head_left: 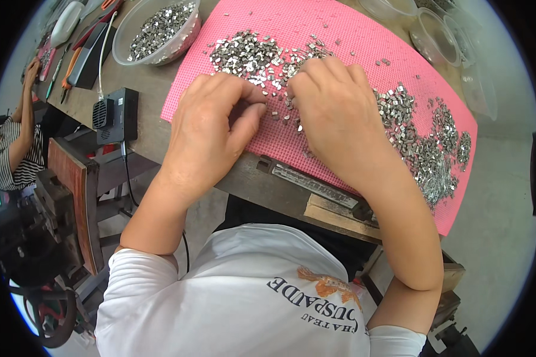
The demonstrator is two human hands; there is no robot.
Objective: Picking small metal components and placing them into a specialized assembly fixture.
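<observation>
Small shiny metal pieces lie in loose heaps on a pink textured mat (274,140). My left hand (205,128) is at the near left of one metal heap (244,56), its fingers curled and thumb and index tips close together. Whatever may be between those tips is too small to name. Just to its right, my right hand (336,110) bends down over the scattered pieces, fingers closed; the tips and anything in them are hidden. Another heap of metal pieces (426,146) spreads beyond my right forearm, with thin, bright slivers at its near end.
A clear plastic bowl (187,38) of metal pieces stands at the far left; clear tubs (435,35) stand far right. A black box (125,116) with a cable sits at the table's left edge. A metal bar (309,183) runs along the near edge. Another person's arm (24,113) shows far left.
</observation>
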